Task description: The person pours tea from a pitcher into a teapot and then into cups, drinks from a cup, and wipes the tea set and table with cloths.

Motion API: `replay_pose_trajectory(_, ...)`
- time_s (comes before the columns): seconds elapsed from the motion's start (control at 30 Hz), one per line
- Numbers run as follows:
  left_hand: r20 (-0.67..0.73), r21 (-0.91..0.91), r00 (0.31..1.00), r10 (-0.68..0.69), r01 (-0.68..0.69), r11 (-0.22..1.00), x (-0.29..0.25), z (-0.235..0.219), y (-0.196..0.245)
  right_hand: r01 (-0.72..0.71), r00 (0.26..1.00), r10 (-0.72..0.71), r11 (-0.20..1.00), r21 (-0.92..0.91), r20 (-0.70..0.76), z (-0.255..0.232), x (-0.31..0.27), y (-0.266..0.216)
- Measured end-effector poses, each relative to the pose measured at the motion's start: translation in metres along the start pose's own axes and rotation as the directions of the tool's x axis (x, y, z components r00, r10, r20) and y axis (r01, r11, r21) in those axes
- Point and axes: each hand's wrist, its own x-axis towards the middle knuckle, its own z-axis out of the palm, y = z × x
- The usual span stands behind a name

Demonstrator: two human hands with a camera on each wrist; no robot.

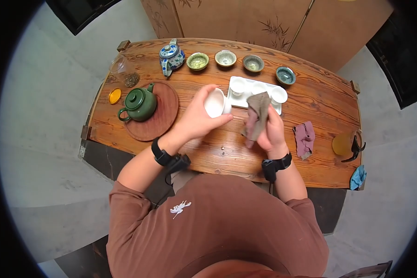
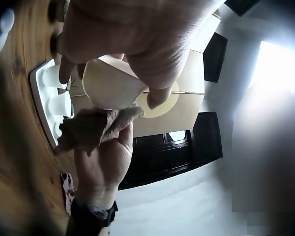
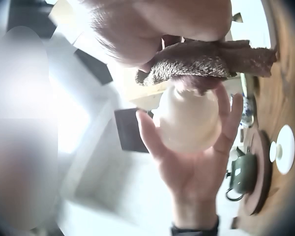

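My left hand [image 1: 197,119] holds a white bowl-shaped cup [image 1: 214,104] above the table, thumb and fingers spread around its sides, its mouth tilted toward the right. In my right hand [image 1: 275,132] is a bunched cloth [image 1: 260,111], brown-grey with a pinkish side. The right wrist view has the cloth [image 3: 201,64] overlapping the cup [image 3: 189,120] at its mouth. Seen from the left wrist, the cloth [image 2: 91,128] lies right at the cup's edge [image 2: 110,88]. A white knobbed lid [image 3: 285,150] rests on the table in the right wrist view.
Beyond the hands stands a white tray [image 1: 238,103] with small white cups. Several glazed bowls [image 1: 225,58] and a blue-and-white teapot [image 1: 172,56] line the back. Left is a green teapot [image 1: 141,105] on a round board [image 1: 167,123]; right, a pink cloth [image 1: 304,139] and glass pitcher [image 1: 343,144].
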Motion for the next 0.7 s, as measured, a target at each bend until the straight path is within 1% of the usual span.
replay_pose_trajectory(0.03, -0.017, 0.262, 0.998, 0.054, -0.048, 0.964, 0.004, -0.006, 0.003, -0.071, 0.997, 0.066, 0.99, 0.12, 0.038, -0.015, -0.004, -0.004)
replay_pose_trajectory(0.07, -0.016, 0.332, 0.997, 0.074, -0.065, 0.941, 0.012, -0.01, -0.003, -0.141, 0.989, 0.125, 0.961, 0.237, 0.083, -0.019, -0.008, -0.007)
replay_pose_trajectory(0.1, -0.019, 0.433, 0.991, 0.129, -0.108, 0.895, 0.021, -0.013, -0.018, -0.116, 0.993, 0.117, 0.969, 0.22, 0.01, -0.021, -0.011, -0.008)
replay_pose_trajectory(0.17, -0.028, 0.55, 0.993, 0.118, -0.083, 0.831, 0.037, -0.019, -0.041, -0.066, 0.987, 0.091, 0.981, 0.182, -0.136, -0.01, -0.016, -0.016)
replay_pose_trajectory(0.2, -0.021, 0.573, 0.995, 0.098, -0.068, 0.817, 0.044, -0.021, -0.051, -0.045, 0.998, 0.053, 0.983, 0.177, -0.042, -0.01, -0.018, -0.017)
replay_pose_trajectory(0.3, -0.025, 0.652, 0.999, 0.042, -0.016, 0.758, 0.061, -0.025, -0.08, 0.043, 0.989, -0.007, 0.969, 0.242, -0.147, 0.0, -0.022, -0.017)
replay_pose_trajectory(0.4, -0.028, 0.684, 0.999, -0.018, 0.032, 0.728, 0.071, -0.027, -0.097, 0.03, 0.991, -0.007, 0.985, 0.168, -0.134, -0.008, -0.031, -0.019)
replay_pose_trajectory(0.5, -0.028, 0.701, 0.997, -0.067, 0.067, 0.71, 0.079, -0.031, -0.109, 0.152, 0.952, -0.127, 0.986, 0.071, -0.277, 0.0, -0.029, -0.022)
replay_pose_trajectory(0.57, -0.036, 0.697, 0.997, -0.074, 0.078, 0.712, 0.086, -0.034, -0.115, 0.157, 0.964, -0.118, 0.976, 0.152, -0.238, 0.0, -0.029, -0.027)
replay_pose_trajectory(0.6, -0.016, 0.689, 0.997, -0.081, 0.07, 0.721, 0.089, -0.037, -0.118, 0.159, 0.968, -0.114, 0.968, 0.195, -0.222, 0.0, -0.029, -0.028)
replay_pose_trajectory(0.7, 0.006, 0.682, 0.993, -0.116, 0.08, 0.727, 0.093, -0.04, -0.118, 0.177, 0.977, -0.147, 0.962, 0.208, -0.153, 0.003, -0.028, -0.03)
